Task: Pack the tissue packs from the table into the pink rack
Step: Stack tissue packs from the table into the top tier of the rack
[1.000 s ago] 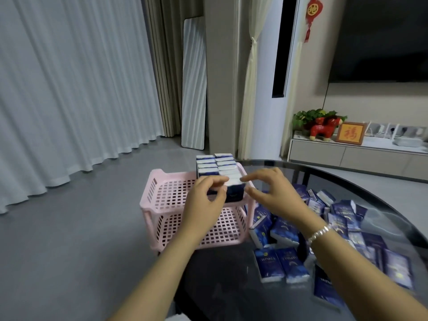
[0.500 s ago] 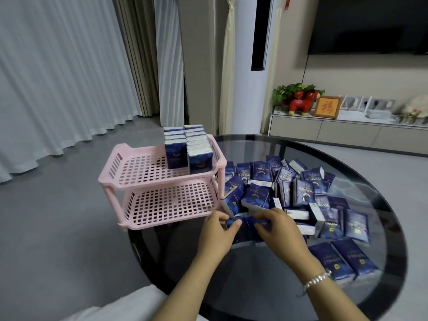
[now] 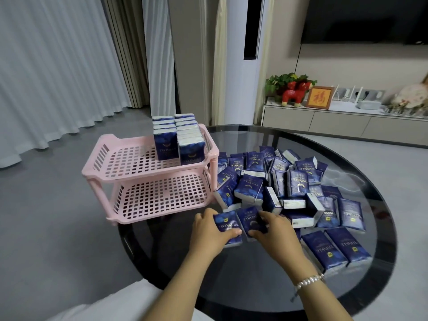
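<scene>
A pink two-tier rack (image 3: 115, 165) stands at the left edge of the round glass table (image 3: 254, 281). Two rows of upright dark blue tissue packs (image 3: 178, 140) fill the back right of its top tier; the bottom tier holds nothing. A heap of loose tissue packs (image 3: 289, 188) lies on the table to the rack's right. At the heap's near edge, my left hand (image 3: 208, 235) grips one tissue pack (image 3: 225, 224) and my right hand (image 3: 275, 230) grips a second tissue pack (image 3: 251, 221) beside it. Both packs rest on the glass.
Two more packs (image 3: 335, 249) lie side by side near the table's right front. A low cabinet (image 3: 335, 121) with a red figurine, plant and framed picture stands behind. Curtains hang at the left, over grey floor. A white cloth (image 3: 115, 304) shows at the bottom left.
Both hands have left the packs in the rack's top tier and come down to the near edge of the heap, each closing on a pack. The camera has tilted down.
</scene>
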Motion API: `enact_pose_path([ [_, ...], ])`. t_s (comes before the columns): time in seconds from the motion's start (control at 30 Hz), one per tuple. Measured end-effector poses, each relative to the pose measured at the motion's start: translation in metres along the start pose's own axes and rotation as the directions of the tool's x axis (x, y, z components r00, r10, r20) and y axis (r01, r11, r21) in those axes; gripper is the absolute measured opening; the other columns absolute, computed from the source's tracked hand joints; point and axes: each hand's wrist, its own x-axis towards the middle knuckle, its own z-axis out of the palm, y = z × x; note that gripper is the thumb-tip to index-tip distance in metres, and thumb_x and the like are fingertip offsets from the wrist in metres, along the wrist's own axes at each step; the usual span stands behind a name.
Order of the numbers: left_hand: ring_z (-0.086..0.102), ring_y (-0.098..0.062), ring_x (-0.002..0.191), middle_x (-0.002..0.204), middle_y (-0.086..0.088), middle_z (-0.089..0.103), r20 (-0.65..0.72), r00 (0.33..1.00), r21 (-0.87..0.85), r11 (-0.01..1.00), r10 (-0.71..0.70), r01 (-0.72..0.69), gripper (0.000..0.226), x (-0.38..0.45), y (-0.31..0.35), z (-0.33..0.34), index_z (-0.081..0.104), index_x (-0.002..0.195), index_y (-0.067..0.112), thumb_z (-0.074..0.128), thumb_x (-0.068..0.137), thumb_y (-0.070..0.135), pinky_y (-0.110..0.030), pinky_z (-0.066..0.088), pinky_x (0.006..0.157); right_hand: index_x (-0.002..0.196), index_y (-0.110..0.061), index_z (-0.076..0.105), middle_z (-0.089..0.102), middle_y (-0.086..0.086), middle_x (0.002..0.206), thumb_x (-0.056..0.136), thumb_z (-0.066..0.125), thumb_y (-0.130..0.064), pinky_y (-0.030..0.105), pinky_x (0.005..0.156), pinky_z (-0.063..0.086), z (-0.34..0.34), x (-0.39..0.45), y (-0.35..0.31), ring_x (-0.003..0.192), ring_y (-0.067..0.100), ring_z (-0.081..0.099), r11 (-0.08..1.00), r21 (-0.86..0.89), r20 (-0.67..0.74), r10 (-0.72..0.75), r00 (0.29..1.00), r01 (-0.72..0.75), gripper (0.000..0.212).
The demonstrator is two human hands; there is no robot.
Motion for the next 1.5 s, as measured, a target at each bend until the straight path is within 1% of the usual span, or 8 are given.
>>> enact_pose_path([
  [0.17, 0.059, -0.015, 0.084, 0.098, 0.003, 0.064, -0.059, 0.998, -0.201, 0.98, -0.003, -0.009, 0.044, -0.01, -0.011, -0.015, 0.048, 0.095, 0.021, 0.084, 0.069, 0.025, -0.029, 0.045, 0.07, 0.117, -0.013, 0.059, 0.064, 0.006, 0.108, 0.075, 0.073, -0.039, 0.033, 0.088, 0.041, -0.003, -0.008, -0.008, 0.11, 0.028, 0.049, 0.995, -0.102, 0.101, -0.009, 0.995, 0.019, 0.052],
  [0.43, 0.066, -0.018, 0.097, 0.105, -0.002, 0.069, -0.101, 0.993, -0.615, 0.788, -0.064, -0.012, 0.038, -0.009, -0.025, -0.03, 0.06, 0.105, 0.018, 0.077, 0.075, 0.004, -0.034, 0.053, 0.089, 0.125, -0.033, 0.05, 0.063, 0.0, 0.109, 0.082, 0.065, -0.037, 0.031, 0.086, 0.039, 0.002, -0.018, -0.021, 0.11, 0.026, 0.046, 0.993, -0.102, 0.152, -0.041, 0.988, 0.057, 0.046],
  [0.6, 0.066, -0.009, 0.088, 0.091, 0.006, 0.072, -0.097, 0.995, -0.688, 0.723, -0.002, -0.065, 0.018, -0.012, -0.023, -0.033, 0.071, 0.094, 0.016, 0.07, 0.082, 0.003, -0.018, 0.049, 0.076, 0.104, -0.03, 0.062, 0.047, -0.004, 0.07, 0.084, 0.066, -0.012, 0.009, 0.054, 0.039, -0.004, -0.02, -0.022, 0.066, 0.011, 0.049, 0.943, 0.333, 0.057, -0.024, 0.998, 0.003, 0.027],
  [0.77, 0.065, -0.008, 0.092, 0.099, 0.005, 0.071, -0.058, 0.998, -0.737, 0.675, -0.027, -0.025, 0.025, -0.012, -0.02, -0.032, 0.069, 0.109, 0.015, 0.067, 0.086, 0.007, -0.022, 0.048, 0.083, 0.108, -0.017, 0.058, 0.065, -0.002, 0.091, 0.086, 0.063, -0.006, 0.018, 0.072, 0.048, -0.024, -0.021, -0.023, 0.086, 0.012, 0.063, 0.681, 0.73, -0.022, 0.102, 0.995, -0.054, 0.024],
  [0.93, 0.064, -0.013, 0.106, 0.114, 0.003, 0.07, 0.057, 0.998, -0.733, 0.678, -0.015, 0.052, 0.031, -0.014, -0.016, -0.029, 0.063, 0.123, 0.017, 0.061, 0.092, 0.013, -0.033, 0.049, 0.096, 0.1, -0.013, 0.065, 0.069, 0.001, 0.09, 0.09, 0.057, -0.006, 0.012, 0.071, 0.052, -0.033, -0.017, -0.035, 0.083, 0.008, 0.064, 0.578, 0.815, 0.039, -0.007, 0.999, -0.028, 0.015],
  [1.13, 0.068, -0.018, 0.094, 0.108, -0.004, 0.072, 0.179, 0.981, -0.819, 0.563, 0.069, 0.11, 0.021, -0.02, -0.004, -0.027, 0.065, 0.113, 0.018, 0.053, 0.096, 0.024, -0.045, 0.054, 0.084, 0.099, -0.015, 0.066, 0.069, -0.002, 0.098, 0.088, 0.061, -0.008, 0.014, 0.08, 0.049, -0.007, -0.002, -0.048, 0.089, 0.002, 0.064, 0.646, 0.762, -0.027, -0.044, 0.999, 0.049, 0.014],
  [1.3, 0.068, -0.022, 0.102, 0.112, -0.003, 0.071, 0.228, 0.965, -0.818, 0.563, 0.131, 0.117, 0.053, -0.018, -0.004, -0.02, 0.056, 0.124, 0.013, 0.072, 0.077, 0.029, -0.05, 0.051, 0.094, 0.096, -0.018, 0.066, 0.068, -0.012, 0.094, 0.084, 0.068, -0.014, 0.01, 0.075, 0.048, -0.001, 0.008, -0.049, 0.081, -0.009, 0.061, 0.73, 0.674, -0.082, -0.08, 0.993, 0.115, 0.013],
  [1.5, 0.069, -0.011, 0.095, 0.108, 0.0, 0.072, 0.146, 0.985, -0.772, 0.633, 0.086, 0.059, 0.026, -0.012, -0.003, -0.016, 0.063, 0.118, 0.017, 0.059, 0.092, 0.015, -0.031, 0.052, 0.086, 0.092, -0.013, 0.074, 0.071, -0.008, 0.084, 0.083, 0.068, -0.019, 0.012, 0.069, 0.048, -0.011, 0.021, -0.049, 0.075, 0.005, 0.062, 0.797, 0.587, -0.069, -0.123, 0.99, 0.14, 0.011],
])
